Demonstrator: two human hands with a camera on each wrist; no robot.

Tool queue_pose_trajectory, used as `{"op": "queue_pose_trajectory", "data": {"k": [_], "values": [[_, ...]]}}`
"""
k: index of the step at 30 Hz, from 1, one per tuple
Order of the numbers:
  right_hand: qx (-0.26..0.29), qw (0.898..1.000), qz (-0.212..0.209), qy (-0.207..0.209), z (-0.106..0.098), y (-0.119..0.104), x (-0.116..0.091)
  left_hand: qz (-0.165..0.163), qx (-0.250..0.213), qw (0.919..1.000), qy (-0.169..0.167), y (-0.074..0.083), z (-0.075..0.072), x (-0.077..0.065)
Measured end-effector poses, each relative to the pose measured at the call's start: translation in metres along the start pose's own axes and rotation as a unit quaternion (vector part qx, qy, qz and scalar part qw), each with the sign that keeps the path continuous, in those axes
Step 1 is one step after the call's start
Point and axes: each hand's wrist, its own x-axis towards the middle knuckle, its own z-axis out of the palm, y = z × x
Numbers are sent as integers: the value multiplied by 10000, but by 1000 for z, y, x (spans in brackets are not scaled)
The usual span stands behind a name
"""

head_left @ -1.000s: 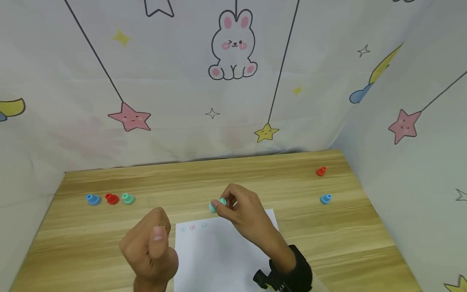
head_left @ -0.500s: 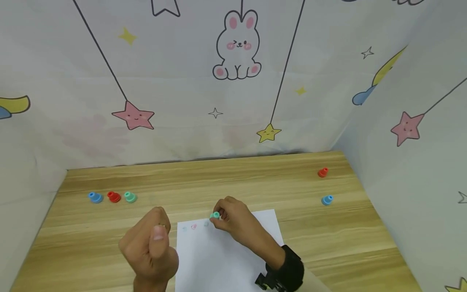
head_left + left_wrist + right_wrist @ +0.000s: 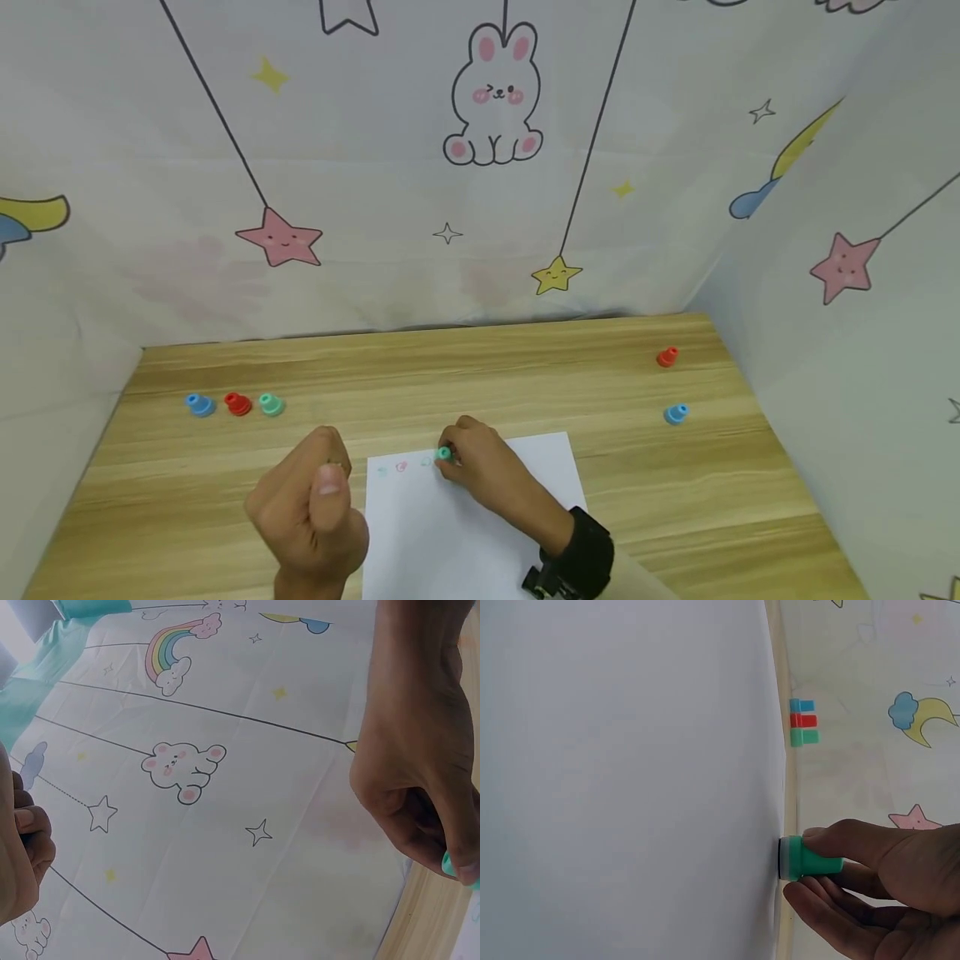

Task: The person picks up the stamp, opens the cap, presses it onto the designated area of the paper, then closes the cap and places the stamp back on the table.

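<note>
My right hand (image 3: 483, 467) pinches a green stamp (image 3: 444, 453) upright at the top edge of the white paper (image 3: 450, 542). In the right wrist view, thumb and fingers grip the green stamp (image 3: 817, 860), its face against or very close to the paper; I cannot tell which. Several faint prints lie along the paper's top left, one of them a red print (image 3: 401, 467). My left hand (image 3: 311, 504) hovers as a fist, thumb up, at the paper's left edge; nothing shows inside it. Part of that left hand (image 3: 30, 847) shows in the left wrist view.
At the back left stand a blue stamp (image 3: 200, 405), a red stamp (image 3: 237, 404) and a green stamp (image 3: 272, 405) in a row. Further right are another red stamp (image 3: 667, 357) and a blue one. A printed cloth (image 3: 375, 192) hangs behind the wooden table (image 3: 375, 375).
My right hand has lowered the green stamp from above the paper's far edge down to its top, right of the prints. The stamp has turned upright. My left fist stays put.
</note>
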Motion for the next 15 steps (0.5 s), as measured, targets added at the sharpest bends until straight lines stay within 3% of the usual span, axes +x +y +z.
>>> {"op": "queue_pose_trajectory", "data": {"k": [15], "values": [[-552,9983,-126,130,3,-7,2,32,158,9998,-96,0,5,0]]}}
